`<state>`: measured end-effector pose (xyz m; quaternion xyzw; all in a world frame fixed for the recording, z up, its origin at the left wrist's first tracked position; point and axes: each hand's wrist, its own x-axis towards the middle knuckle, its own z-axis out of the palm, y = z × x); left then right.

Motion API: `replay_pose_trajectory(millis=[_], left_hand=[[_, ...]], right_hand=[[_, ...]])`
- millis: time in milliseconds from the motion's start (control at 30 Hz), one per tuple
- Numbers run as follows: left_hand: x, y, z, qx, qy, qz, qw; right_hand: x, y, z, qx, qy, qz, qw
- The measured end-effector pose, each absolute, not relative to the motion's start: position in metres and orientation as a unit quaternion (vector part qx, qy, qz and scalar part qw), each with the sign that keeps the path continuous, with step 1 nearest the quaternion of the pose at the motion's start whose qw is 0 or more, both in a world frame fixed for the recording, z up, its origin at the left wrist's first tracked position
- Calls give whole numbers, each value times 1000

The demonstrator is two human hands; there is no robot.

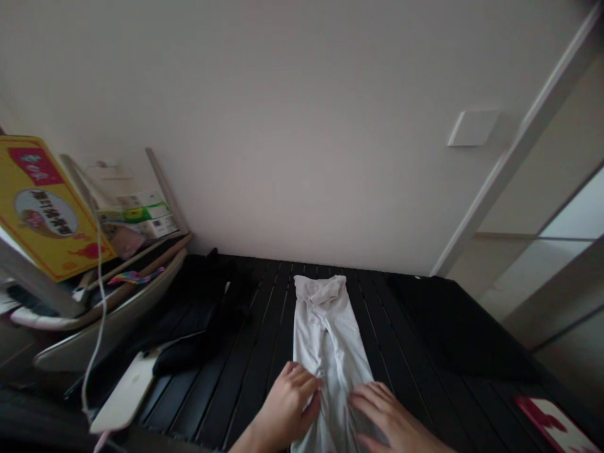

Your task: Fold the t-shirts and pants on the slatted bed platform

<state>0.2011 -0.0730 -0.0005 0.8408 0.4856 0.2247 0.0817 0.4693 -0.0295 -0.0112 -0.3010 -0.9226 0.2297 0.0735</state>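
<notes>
A pair of white trousers point(328, 333) lies lengthwise on a black slatted table point(425, 352), its waistband bunched at the far end. My left hand point(287, 406) rests on the near part of the trousers, with its curled fingertips against the fabric near the middle. My right hand point(384, 415) lies flat on the right side of the garment, fingers spread. The lower legs of the trousers are partly hidden beneath my hands and cut off by the bottom of the picture.
Dark clothing point(201, 321) lies on the table to the left, beside a white flat device point(126, 391) with a white cable point(98, 327). A yellow box point(44, 207) and stacked cartons point(141, 217) stand at left. A red-and-white card point(552, 425) sits at the right corner; a wall stands behind.
</notes>
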Motion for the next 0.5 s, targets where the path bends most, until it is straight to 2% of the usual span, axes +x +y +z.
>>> replay_pose_trajectory(millis=[133, 267, 500], left_hand=[[222, -12, 5, 856, 463, 215, 79], [235, 60, -12, 869, 465, 146, 78], [207, 134, -38, 721, 681, 105, 75]], right_hand=[[462, -17, -45, -312, -926, 207, 41], [460, -13, -77, -306, -939, 142, 66], [460, -12, -73, -285, -950, 92, 90]])
